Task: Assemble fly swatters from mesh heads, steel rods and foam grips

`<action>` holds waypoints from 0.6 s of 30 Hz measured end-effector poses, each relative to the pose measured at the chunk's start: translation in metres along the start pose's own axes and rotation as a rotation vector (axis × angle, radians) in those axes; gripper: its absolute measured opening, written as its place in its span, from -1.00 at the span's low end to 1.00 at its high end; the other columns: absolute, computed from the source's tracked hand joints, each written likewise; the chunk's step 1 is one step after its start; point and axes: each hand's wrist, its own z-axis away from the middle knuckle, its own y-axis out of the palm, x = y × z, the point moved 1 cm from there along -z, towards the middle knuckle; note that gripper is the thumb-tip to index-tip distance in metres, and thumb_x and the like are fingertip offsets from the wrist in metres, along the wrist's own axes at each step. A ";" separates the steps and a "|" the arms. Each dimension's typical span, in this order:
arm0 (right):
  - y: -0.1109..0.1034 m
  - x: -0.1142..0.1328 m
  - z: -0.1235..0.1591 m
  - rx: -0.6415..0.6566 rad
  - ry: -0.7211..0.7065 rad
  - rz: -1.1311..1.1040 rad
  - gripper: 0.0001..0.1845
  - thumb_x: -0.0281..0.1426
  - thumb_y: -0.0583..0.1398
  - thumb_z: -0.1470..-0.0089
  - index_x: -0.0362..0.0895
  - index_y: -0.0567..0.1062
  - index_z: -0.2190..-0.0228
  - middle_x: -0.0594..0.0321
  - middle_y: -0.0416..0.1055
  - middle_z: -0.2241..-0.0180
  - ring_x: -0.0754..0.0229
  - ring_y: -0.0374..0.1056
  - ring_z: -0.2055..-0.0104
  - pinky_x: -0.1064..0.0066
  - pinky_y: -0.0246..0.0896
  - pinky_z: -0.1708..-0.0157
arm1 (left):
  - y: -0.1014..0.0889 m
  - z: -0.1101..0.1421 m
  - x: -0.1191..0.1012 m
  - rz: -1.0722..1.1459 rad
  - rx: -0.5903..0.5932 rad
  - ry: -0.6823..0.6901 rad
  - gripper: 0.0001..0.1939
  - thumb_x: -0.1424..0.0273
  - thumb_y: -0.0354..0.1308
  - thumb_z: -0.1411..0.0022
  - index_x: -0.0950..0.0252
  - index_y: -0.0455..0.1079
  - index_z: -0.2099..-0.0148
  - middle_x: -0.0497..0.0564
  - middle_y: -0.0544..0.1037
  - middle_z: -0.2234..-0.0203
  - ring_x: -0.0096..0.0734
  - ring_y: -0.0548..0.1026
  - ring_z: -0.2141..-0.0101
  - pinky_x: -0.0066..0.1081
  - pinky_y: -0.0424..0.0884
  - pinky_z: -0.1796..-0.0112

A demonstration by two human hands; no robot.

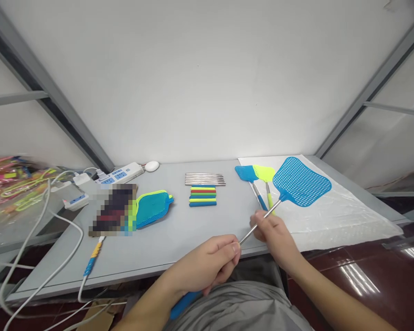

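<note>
A blue fly swatter slants across the front of the table, its mesh head up at the right and its metal rod coming down toward me. My left hand is closed around its lower end, and the blue handle sticks out below that hand. Farther up the rod, my right hand is closed on the metal, fingers pinching it. Just beyond the right hand lie a smaller-looking blue swatter and a yellow-green swatter, both with rods and handles attached.
Several metal rods lie side by side behind a row of coloured handles. Stacked swatter heads rest left, beside a pixelated object. A power strip and white cables occupy the left; white wrapping covers the right.
</note>
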 end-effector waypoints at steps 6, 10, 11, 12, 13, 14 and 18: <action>0.009 0.005 0.013 0.151 -0.031 0.113 -0.39 -0.05 0.01 -0.29 -0.07 0.04 0.69 0.41 -0.11 0.66 0.32 -0.15 0.58 0.34 -0.25 0.53 | 0.012 0.006 -0.002 -0.114 -0.076 -0.037 -0.62 0.03 -0.17 -0.39 0.20 0.16 0.31 -0.23 0.15 0.69 -0.55 0.07 0.71 -0.61 0.13 0.75; -0.016 0.008 0.005 0.056 -0.046 0.117 -0.38 -0.04 0.05 -0.27 -0.08 0.06 0.71 0.42 -0.11 0.67 0.32 -0.16 0.59 0.33 -0.28 0.53 | 0.012 0.011 -0.005 -0.290 -0.103 0.005 -0.60 0.05 -0.22 -0.42 0.20 0.13 0.34 -0.20 0.18 0.64 -0.53 0.12 0.65 -0.56 0.13 0.65; -0.024 0.008 0.002 0.014 -0.048 0.111 -0.38 -0.03 0.05 -0.26 -0.08 0.07 0.71 0.42 -0.11 0.68 0.32 -0.17 0.59 0.33 -0.28 0.54 | 0.010 0.012 -0.006 -0.393 -0.131 0.040 -0.61 0.09 -0.22 -0.43 0.21 0.13 0.36 -0.18 0.22 0.62 -0.52 0.17 0.61 -0.54 0.15 0.59; -0.032 0.007 0.000 -0.026 -0.052 0.109 -0.38 -0.02 0.04 -0.26 -0.08 0.08 0.70 0.42 -0.11 0.68 0.32 -0.17 0.59 0.33 -0.29 0.54 | 0.008 0.014 -0.007 -0.517 -0.171 0.078 -0.62 0.12 -0.21 -0.44 0.22 0.15 0.36 -0.16 0.26 0.59 -0.50 0.23 0.56 -0.52 0.17 0.52; -0.039 0.007 -0.002 -0.063 -0.056 0.109 -0.38 -0.02 0.04 -0.26 -0.08 0.08 0.70 0.42 -0.11 0.68 0.31 -0.17 0.59 0.33 -0.29 0.54 | 0.005 0.016 -0.007 -0.655 -0.220 0.105 -0.64 0.15 -0.19 -0.44 0.22 0.17 0.36 -0.15 0.31 0.56 -0.48 0.27 0.52 -0.51 0.16 0.47; -0.044 0.007 -0.004 -0.097 -0.061 0.109 -0.38 -0.01 0.04 -0.26 -0.07 0.09 0.70 0.42 -0.11 0.68 0.31 -0.18 0.59 0.33 -0.29 0.54 | 0.003 0.018 -0.007 -0.788 -0.276 0.109 -0.66 0.17 -0.19 -0.45 0.20 0.18 0.33 -0.14 0.33 0.55 -0.46 0.28 0.50 -0.48 0.13 0.45; -0.054 0.012 -0.005 -0.157 -0.069 0.101 -0.39 0.00 0.06 -0.24 -0.07 0.11 0.70 0.43 -0.11 0.69 0.32 -0.17 0.60 0.35 -0.30 0.55 | -0.003 0.022 -0.008 -1.100 -0.422 0.076 -0.70 0.21 -0.23 -0.47 0.17 0.15 0.31 -0.15 0.35 0.57 -0.40 0.28 0.55 -0.43 0.01 0.48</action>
